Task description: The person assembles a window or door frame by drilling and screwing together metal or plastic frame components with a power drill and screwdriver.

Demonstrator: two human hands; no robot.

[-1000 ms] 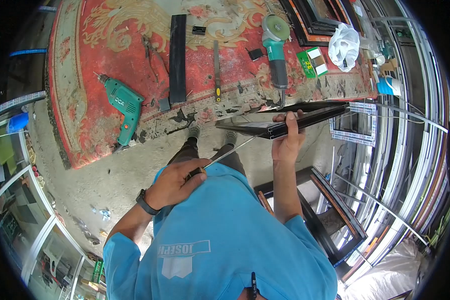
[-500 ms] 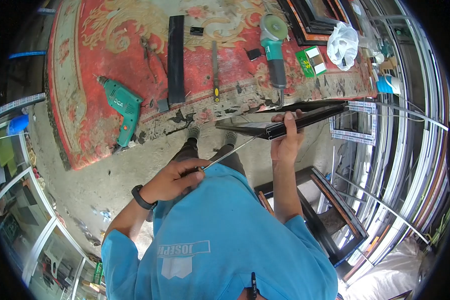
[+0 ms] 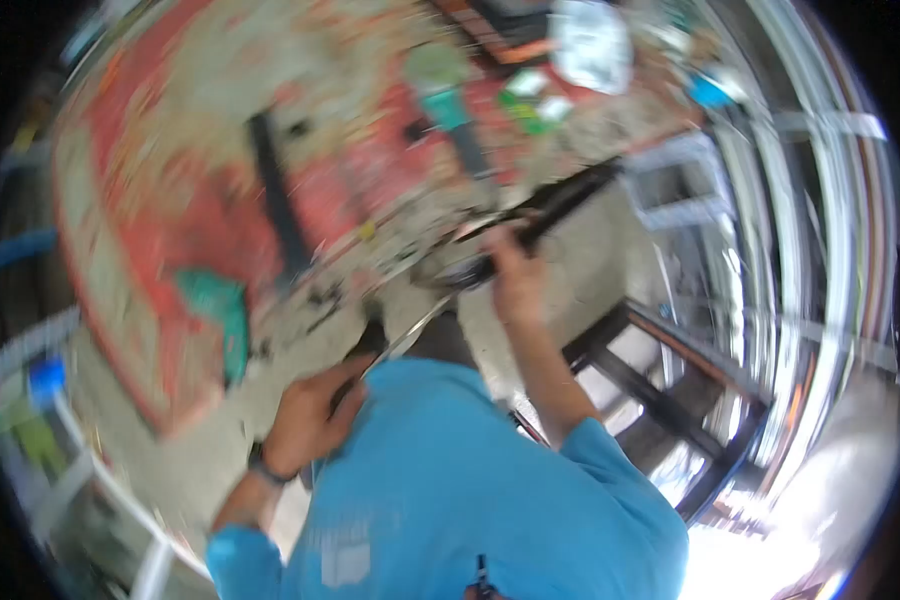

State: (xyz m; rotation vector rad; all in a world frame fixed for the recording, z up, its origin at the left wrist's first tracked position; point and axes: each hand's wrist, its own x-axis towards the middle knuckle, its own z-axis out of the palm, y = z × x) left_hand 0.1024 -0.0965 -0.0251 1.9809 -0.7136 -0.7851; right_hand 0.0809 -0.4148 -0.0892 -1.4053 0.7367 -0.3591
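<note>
My left hand, with a dark watch on its wrist, is closed around the handle of a screwdriver. Its long thin metal shaft points up and right toward a black metal frame. My right hand grips that frame near one corner, in front of the table edge. Blur hides whether the screwdriver's tip touches the frame.
A worn red carpet covers the table. On it lie a green drill, an angle grinder, a black strip and a white plastic bag. More dark frames lean at right, beside long metal profiles.
My view has swung and tilted, so the table and its tools appear turned and shifted left. The picture is now blurred. Both hands keep their hold on the screwdriver and the frame.
</note>
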